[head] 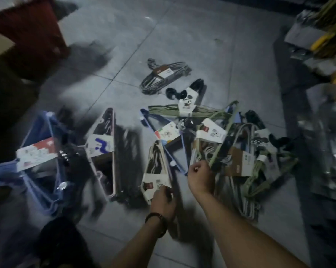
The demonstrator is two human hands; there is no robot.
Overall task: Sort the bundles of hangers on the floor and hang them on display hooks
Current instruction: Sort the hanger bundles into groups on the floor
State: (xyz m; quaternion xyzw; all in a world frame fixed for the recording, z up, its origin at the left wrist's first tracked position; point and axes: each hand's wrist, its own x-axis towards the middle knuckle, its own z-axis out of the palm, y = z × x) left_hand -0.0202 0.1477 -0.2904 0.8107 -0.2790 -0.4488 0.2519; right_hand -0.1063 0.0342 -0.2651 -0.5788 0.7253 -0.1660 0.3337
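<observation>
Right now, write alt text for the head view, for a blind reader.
Seen from above, the left hand holds a beige bundle of hangers on a tiled floor; the right hand reaches into a tangled pile beside it.

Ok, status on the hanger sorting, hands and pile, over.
Left hand grips cream bundle by its label. Right hand pinches a hanger at the edge of the tangled pile. Bundles overlap there; all on the floor.

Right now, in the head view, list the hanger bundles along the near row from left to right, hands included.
Blue bundle → pink-framed bundle with the blue-squiggle label → beige bundle, gripped by the left hand → right hand → brown-labelled bundle.
</observation>
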